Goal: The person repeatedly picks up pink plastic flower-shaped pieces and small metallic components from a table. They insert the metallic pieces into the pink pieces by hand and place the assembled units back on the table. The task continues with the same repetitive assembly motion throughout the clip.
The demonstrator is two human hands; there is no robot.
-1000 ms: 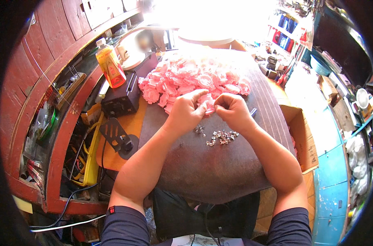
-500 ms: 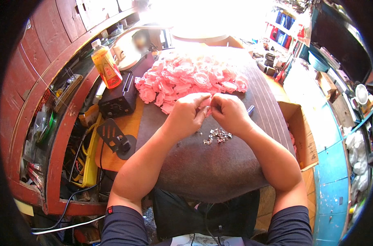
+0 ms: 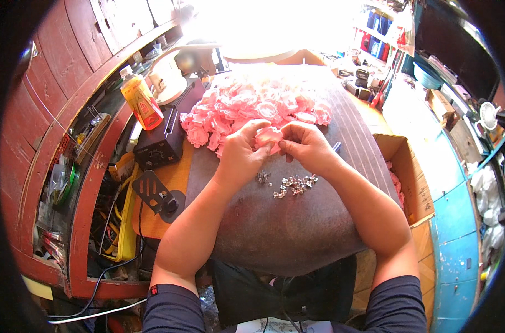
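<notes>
A pink fabric flower [image 3: 268, 136] is held up between my two hands above the dark board. My left hand [image 3: 241, 152] pinches its left side between thumb and fingers. On its right edge, my right hand [image 3: 309, 147] grips with thumb and bent fingers. Just behind is a large heap of similar pink flowers [image 3: 252, 100], washed out by light at the far side. Below my hands lie a loose cluster of small shiny metal pieces [image 3: 295, 186] and a smaller group of dark thin metal bits [image 3: 262, 177].
The dark board [image 3: 274, 233] reaches close to my lap. To its left are a black control box [image 3: 159, 150], a bottle of orange drink [image 3: 141, 100] and a black pedal-like stand [image 3: 155, 194]. An open cardboard box [image 3: 410, 183] with pink pieces stands at the right.
My hands have turned and spread slightly, so more of the pink flower shows between them. The dark metal bits under my left hand are now in plain sight.
</notes>
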